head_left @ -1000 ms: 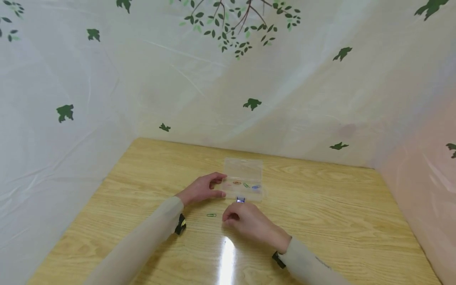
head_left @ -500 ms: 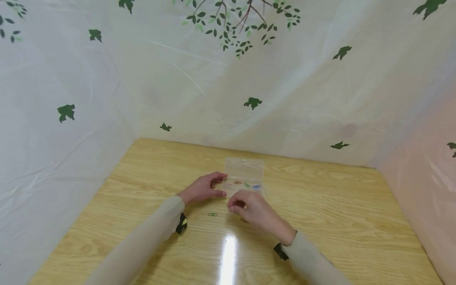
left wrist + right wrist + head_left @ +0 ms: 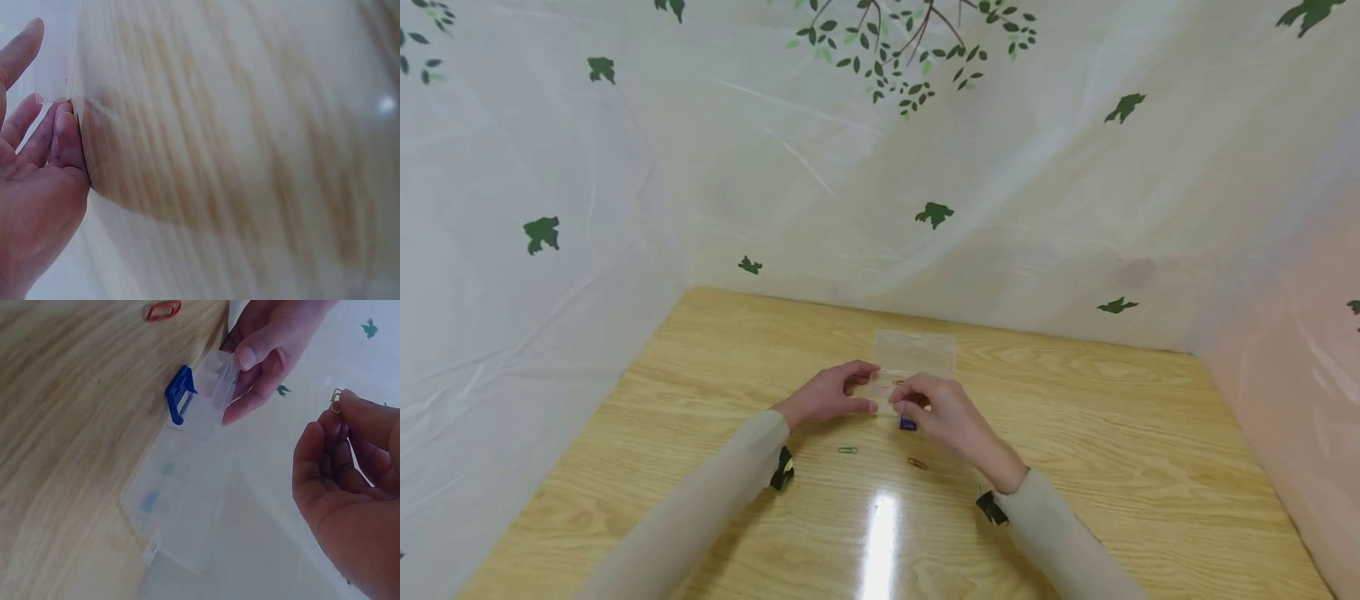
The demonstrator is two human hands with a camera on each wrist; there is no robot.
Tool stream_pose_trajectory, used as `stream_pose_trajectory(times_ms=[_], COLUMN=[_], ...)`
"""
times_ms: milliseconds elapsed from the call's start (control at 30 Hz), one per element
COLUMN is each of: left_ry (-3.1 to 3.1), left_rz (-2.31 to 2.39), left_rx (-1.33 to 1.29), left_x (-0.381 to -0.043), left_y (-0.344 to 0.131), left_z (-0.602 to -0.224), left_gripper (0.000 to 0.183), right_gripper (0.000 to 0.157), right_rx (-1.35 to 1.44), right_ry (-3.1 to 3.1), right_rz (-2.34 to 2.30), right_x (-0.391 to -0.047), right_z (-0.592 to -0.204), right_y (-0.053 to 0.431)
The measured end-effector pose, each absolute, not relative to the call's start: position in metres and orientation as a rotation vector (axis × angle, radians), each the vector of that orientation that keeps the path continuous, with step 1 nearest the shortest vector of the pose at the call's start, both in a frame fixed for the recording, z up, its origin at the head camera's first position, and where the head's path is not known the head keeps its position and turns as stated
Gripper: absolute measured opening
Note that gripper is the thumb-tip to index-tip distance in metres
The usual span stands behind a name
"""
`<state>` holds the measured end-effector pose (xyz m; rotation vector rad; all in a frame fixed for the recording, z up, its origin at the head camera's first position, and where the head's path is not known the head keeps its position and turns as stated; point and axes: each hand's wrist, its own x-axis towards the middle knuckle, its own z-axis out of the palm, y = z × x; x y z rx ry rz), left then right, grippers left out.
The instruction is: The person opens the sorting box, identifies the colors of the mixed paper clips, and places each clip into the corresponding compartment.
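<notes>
A clear plastic box with a blue latch at its front lies on the table, its lid raised at the back. My left hand holds the box's left end, thumb at the front corner and fingers farther back. Over the box, my right hand pinches a small yellow paper clip between thumb and forefinger. A red paper clip shows inside; green and blue shapes look blurred through the plastic. The right hand hides much of the box in the head view.
On the wooden table, a green paper clip and a red paper clip lie in front of the box. A pale curtain printed with leaves and birds stands behind and at both sides.
My right hand has risen from the table near the red clip and moved forward over the box, bringing the yellow paper clip. My left hand has stayed at the box's left end.
</notes>
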<state>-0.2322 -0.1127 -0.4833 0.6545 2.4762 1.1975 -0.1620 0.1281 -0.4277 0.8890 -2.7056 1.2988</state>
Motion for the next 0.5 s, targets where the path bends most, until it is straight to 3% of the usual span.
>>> stream_pose_trajectory(times_ms=[500], left_ry=[2.454], left_rz=[1.184], left_rx=[0.646], left_x=[-0.239], left_y=[-0.112], left_z=[-0.480], left_gripper=[0.066], right_gripper=[0.009], right_rx=[0.872], right_ry=[-2.789], right_rz=[1.231], right_x=[-0.195], right_z=[-0.426], right_y=[0.127])
